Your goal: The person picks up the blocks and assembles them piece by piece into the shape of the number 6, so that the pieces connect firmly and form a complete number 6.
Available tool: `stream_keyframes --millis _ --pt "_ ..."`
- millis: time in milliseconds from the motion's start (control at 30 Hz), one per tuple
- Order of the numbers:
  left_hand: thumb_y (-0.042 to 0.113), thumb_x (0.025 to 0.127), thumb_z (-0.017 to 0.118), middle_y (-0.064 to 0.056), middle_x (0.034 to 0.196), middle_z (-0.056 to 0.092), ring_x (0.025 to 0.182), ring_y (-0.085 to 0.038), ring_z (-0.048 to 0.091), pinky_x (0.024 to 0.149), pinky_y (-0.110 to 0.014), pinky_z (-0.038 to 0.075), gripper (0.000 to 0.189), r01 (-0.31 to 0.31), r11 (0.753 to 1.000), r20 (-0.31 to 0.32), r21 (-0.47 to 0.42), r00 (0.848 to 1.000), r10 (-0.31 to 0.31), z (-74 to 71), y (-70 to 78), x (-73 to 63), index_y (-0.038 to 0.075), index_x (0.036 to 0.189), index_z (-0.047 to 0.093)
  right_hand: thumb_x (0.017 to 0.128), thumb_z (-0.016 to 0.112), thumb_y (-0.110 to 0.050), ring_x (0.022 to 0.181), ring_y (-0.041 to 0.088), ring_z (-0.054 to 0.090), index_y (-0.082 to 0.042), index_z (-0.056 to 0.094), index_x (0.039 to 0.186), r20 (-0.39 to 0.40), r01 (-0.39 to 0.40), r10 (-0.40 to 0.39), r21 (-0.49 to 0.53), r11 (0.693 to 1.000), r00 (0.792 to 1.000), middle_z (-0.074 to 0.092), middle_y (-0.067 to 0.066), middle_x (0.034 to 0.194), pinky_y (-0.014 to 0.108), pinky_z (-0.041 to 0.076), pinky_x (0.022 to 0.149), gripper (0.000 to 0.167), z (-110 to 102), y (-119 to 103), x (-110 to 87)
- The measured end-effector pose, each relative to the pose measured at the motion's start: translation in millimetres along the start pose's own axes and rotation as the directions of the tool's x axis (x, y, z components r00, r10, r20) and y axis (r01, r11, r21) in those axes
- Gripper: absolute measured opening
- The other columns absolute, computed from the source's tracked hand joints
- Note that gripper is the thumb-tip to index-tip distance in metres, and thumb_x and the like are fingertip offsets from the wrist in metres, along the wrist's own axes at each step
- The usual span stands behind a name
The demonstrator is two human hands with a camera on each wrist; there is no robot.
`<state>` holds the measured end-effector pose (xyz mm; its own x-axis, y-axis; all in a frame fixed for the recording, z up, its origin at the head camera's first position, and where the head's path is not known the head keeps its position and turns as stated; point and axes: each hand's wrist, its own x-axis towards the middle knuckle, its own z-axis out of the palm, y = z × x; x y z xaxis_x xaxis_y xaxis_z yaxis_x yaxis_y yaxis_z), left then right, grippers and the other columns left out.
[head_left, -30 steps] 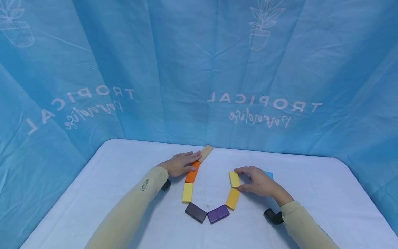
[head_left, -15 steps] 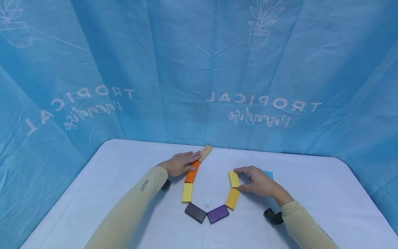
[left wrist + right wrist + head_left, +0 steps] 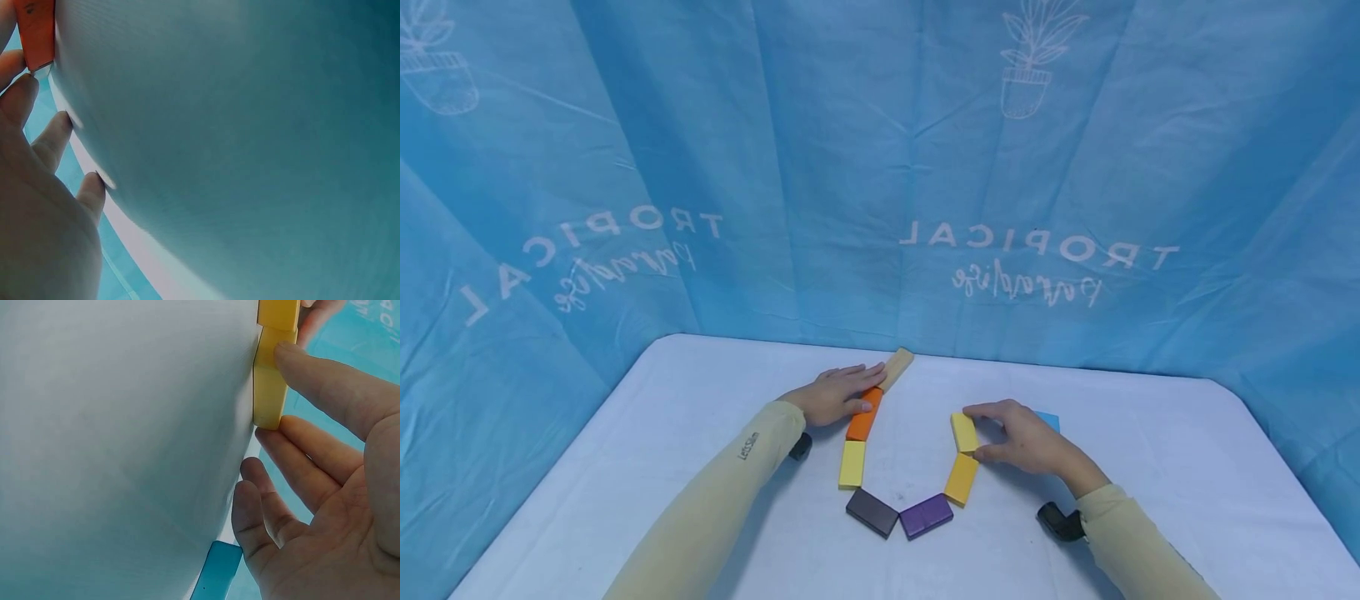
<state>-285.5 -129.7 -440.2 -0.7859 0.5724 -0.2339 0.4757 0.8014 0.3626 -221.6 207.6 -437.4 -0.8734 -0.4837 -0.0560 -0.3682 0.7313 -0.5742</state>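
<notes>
Colored rectangular blocks lie end to end in a U on the white table. My left hand [image 3: 835,397], fingers extended, rests at the upper left of the U, touching the orange block [image 3: 861,425] and reaching the plain wooden block [image 3: 897,368]. The left wrist view shows fingertips by one end of that orange block [image 3: 37,31]. With thumb and forefinger, my right hand [image 3: 1026,437] pinches the pale yellow block [image 3: 964,433] at the U's right tip. Its other fingers are loosely bent off the block [image 3: 269,400]. Below it lies the amber block [image 3: 961,479].
Another yellow block [image 3: 852,465], a dark brown block [image 3: 872,512] and a purple block [image 3: 927,516] form the rest of the U. Partly hidden behind my right hand is a blue block [image 3: 1048,421]. A blue printed curtain [image 3: 850,167] hangs behind the table.
</notes>
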Motion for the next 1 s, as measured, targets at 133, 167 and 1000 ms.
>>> stream_keyframes --millis 133,167,1000 --pt "0.044 0.106 0.048 0.010 0.167 0.014 0.154 -0.023 0.013 0.123 -0.051 0.010 0.063 0.005 1.000 0.006 0.004 1.000 -0.005 0.0 0.0 -0.5 0.027 0.161 0.023 0.083 0.084 -0.018 0.133 0.033 0.051 -0.008 0.061 0.139 0.007 0.007 -0.007 0.004 1.000 1.000 0.061 0.008 0.139 0.053 0.043 0.107 0.061 0.3 0.5 0.9" --pt "0.043 0.106 0.048 0.010 0.167 0.015 0.154 -0.023 0.013 0.123 -0.051 0.010 0.063 0.002 1.000 0.002 0.002 1.000 -0.002 0.1 0.0 -0.7 0.026 0.161 0.024 0.083 0.084 -0.018 0.133 0.033 0.051 -0.008 0.061 0.139 0.008 0.006 -0.006 0.006 1.000 1.000 0.061 0.008 0.139 0.053 0.043 0.107 0.061 0.3 0.6 1.1" --pt "0.042 0.106 0.048 0.007 0.168 0.015 0.154 -0.025 0.014 0.122 -0.053 0.010 0.063 -0.023 1.000 0.005 0.005 1.000 0.022 -2.0 1.2 -2.5 0.024 0.161 0.023 0.082 0.085 -0.021 0.127 0.031 0.055 -0.010 0.062 0.138 -0.045 -0.013 0.015 0.047 0.999 0.999 0.061 0.007 0.138 0.049 0.051 0.098 0.062 -0.1 -0.4 -4.7"
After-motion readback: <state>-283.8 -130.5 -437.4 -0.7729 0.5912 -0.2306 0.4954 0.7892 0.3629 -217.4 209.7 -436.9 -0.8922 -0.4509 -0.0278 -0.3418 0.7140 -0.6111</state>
